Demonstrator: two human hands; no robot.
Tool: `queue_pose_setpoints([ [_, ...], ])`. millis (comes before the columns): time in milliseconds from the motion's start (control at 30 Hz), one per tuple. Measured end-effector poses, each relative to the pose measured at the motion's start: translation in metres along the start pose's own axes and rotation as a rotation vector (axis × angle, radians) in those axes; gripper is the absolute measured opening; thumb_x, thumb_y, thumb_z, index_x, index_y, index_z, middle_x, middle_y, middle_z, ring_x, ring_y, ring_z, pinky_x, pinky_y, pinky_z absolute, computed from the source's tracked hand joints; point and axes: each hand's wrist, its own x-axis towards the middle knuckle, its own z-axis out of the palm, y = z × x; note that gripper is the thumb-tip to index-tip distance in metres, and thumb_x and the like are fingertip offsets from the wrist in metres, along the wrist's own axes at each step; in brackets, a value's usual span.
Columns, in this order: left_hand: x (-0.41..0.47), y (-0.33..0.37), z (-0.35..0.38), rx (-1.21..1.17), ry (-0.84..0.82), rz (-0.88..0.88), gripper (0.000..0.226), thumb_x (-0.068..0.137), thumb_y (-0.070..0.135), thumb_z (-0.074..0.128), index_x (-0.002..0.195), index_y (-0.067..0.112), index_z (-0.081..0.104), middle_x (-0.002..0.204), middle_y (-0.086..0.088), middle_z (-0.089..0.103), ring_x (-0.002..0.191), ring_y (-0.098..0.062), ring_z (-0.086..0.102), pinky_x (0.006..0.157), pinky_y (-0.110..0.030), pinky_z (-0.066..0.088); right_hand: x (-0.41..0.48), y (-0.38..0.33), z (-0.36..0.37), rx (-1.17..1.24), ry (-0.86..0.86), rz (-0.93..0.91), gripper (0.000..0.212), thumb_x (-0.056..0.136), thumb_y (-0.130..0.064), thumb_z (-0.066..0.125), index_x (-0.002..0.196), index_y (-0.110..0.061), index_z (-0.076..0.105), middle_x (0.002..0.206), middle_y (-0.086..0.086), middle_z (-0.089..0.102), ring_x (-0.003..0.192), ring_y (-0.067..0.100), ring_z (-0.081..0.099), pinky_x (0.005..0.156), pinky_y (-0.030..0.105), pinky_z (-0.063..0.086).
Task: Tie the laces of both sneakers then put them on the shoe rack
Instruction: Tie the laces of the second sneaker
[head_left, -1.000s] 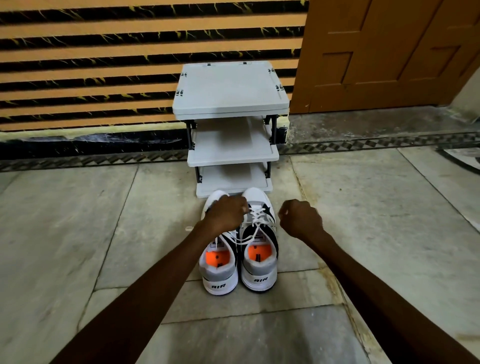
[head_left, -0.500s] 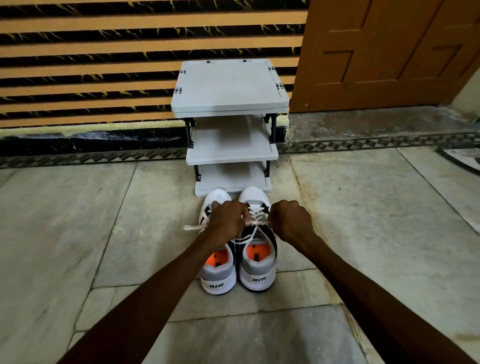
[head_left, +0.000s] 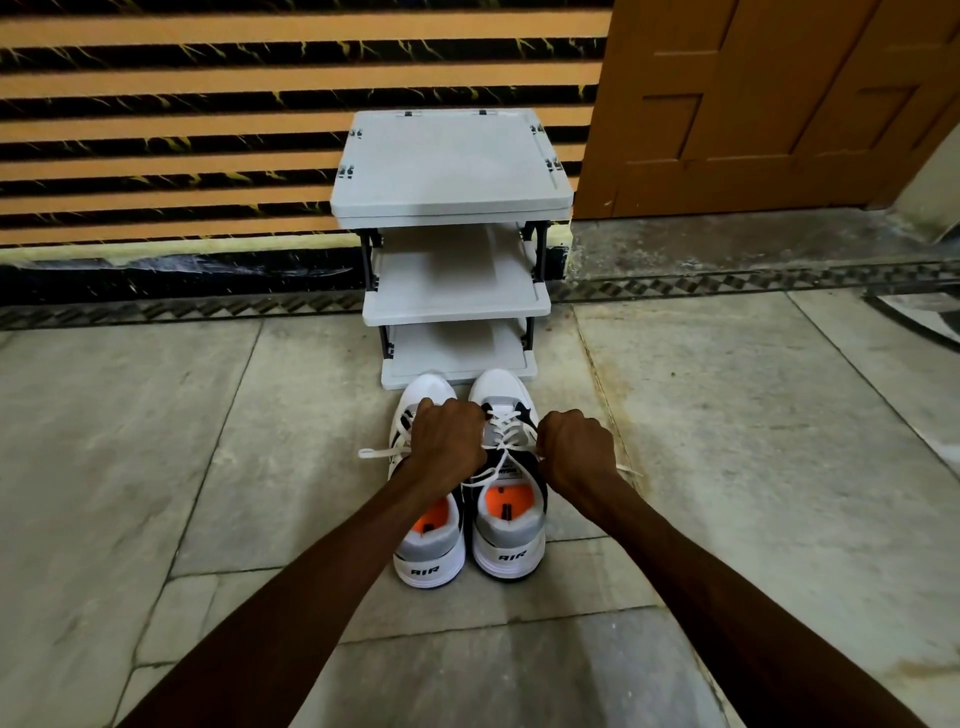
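Observation:
Two white, grey and black sneakers with orange insoles stand side by side on the floor, heels towards me: the left sneaker (head_left: 430, 551) and the right sneaker (head_left: 510, 535). My left hand (head_left: 448, 436) and my right hand (head_left: 574, 447) are fisted over them, each closed on a white lace end of the right sneaker (head_left: 506, 436). The lace strands run taut down to the tongue. A loose lace (head_left: 376, 453) of the left sneaker trails to the left. The grey three-shelf shoe rack (head_left: 452, 171) stands just beyond the toes, its shelves bare.
The rack backs onto a wall with orange and black stripes (head_left: 171, 130). A brown wooden door (head_left: 779, 104) is at the right, with a raised stone step (head_left: 727, 244) before it. Tiled stone floor (head_left: 130, 441) spreads to both sides.
My right hand moved in from the right to the right sneaker, and both hands have drawn its lace ends apart. The left sneaker's lace now lies out to the left.

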Motion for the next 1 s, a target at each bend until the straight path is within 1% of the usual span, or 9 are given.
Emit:
queue_pose_setpoints([
  [300,-0.003,-0.005,0.003,-0.007,-0.004,0.001,0.015,0.084,0.017,0.055,0.093,0.020,0.068,0.098,-0.002,0.072,0.102,-0.022,0.063,0.098,-0.039,0.026,0.000,0.010,0.001,0.038,-0.152,0.005,0.026,0.089,-0.023,0.061,0.111,-0.010,0.063,0.115,0.014,0.064,0.104,0.033,0.063,0.073,0.031,0.044],
  [400,-0.002,-0.021,0.003,-0.196,-0.091,-0.058,0.011,0.085,0.029,0.063,0.078,0.023,0.070,0.090,0.006,0.072,0.104,-0.015,0.060,0.094,-0.040,0.023,0.007,0.021,-0.006,0.171,-0.279,-0.034,0.025,0.092,-0.021,0.056,0.106,-0.005,0.069,0.113,0.014,0.069,0.106,0.030,0.063,0.081,0.030,0.047],
  [500,0.000,-0.034,-0.006,-0.579,-0.259,-0.095,0.021,0.087,0.038,0.064,0.068,0.030,0.069,0.084,0.010,0.069,0.100,-0.016,0.061,0.097,-0.042,0.036,0.007,0.022,-0.021,0.582,-0.303,-0.023,0.026,0.093,-0.010,0.050,0.087,-0.008,0.076,0.095,0.004,0.072,0.093,0.016,0.063,0.076,0.025,0.045],
  [567,-0.001,-0.032,-0.020,-1.002,-0.267,-0.097,0.023,0.091,0.032,0.063,0.070,0.026,0.072,0.082,0.000,0.070,0.084,-0.015,0.065,0.080,-0.032,0.046,0.007,0.018,-0.027,0.859,-0.273,0.001,0.029,0.096,-0.016,0.051,0.080,-0.013,0.074,0.090,0.003,0.072,0.087,0.013,0.060,0.077,0.025,0.043],
  [633,0.001,-0.027,-0.033,-1.215,-0.220,-0.114,0.020,0.093,0.025,0.061,0.084,0.014,0.074,0.085,-0.002,0.071,0.072,0.001,0.064,0.074,-0.018,0.046,0.010,0.012,-0.031,1.036,-0.242,0.021,0.029,0.098,-0.021,0.051,0.085,-0.010,0.074,0.090,0.003,0.072,0.085,0.011,0.061,0.078,0.022,0.045],
  [700,0.004,-0.021,-0.038,-1.273,-0.201,-0.120,0.019,0.094,0.019,0.059,0.094,0.008,0.075,0.091,-0.003,0.073,0.076,0.006,0.064,0.076,-0.010,0.046,0.013,0.007,-0.032,1.130,-0.225,0.048,0.028,0.098,-0.020,0.052,0.093,-0.002,0.074,0.091,0.003,0.073,0.084,0.007,0.064,0.072,0.013,0.046],
  [800,0.007,-0.014,-0.030,-1.302,-0.215,-0.087,0.018,0.094,0.013,0.059,0.092,0.014,0.077,0.098,-0.002,0.076,0.098,-0.009,0.066,0.092,-0.019,0.046,0.016,0.005,-0.029,1.182,-0.205,0.064,0.026,0.097,-0.019,0.055,0.092,-0.001,0.073,0.078,-0.001,0.070,0.069,-0.001,0.062,0.066,0.012,0.044],
  [900,0.007,-0.007,-0.015,-1.393,-0.098,-0.140,0.016,0.091,0.008,0.062,0.101,0.001,0.073,0.089,-0.002,0.075,0.078,-0.004,0.067,0.072,-0.012,0.051,0.018,0.006,-0.020,1.273,-0.184,0.089,0.021,0.094,-0.015,0.060,0.091,0.003,0.071,0.080,0.010,0.066,0.078,0.018,0.057,0.074,0.029,0.044],
  [1000,0.007,0.001,-0.003,-1.464,0.014,-0.230,0.014,0.088,0.007,0.066,0.098,0.000,0.072,0.077,0.006,0.074,0.064,0.006,0.065,0.059,-0.008,0.048,0.017,0.003,-0.017,1.341,-0.139,0.144,0.014,0.093,-0.007,0.060,0.085,-0.004,0.071,0.076,0.009,0.064,0.072,0.019,0.053,0.069,0.028,0.045],
])
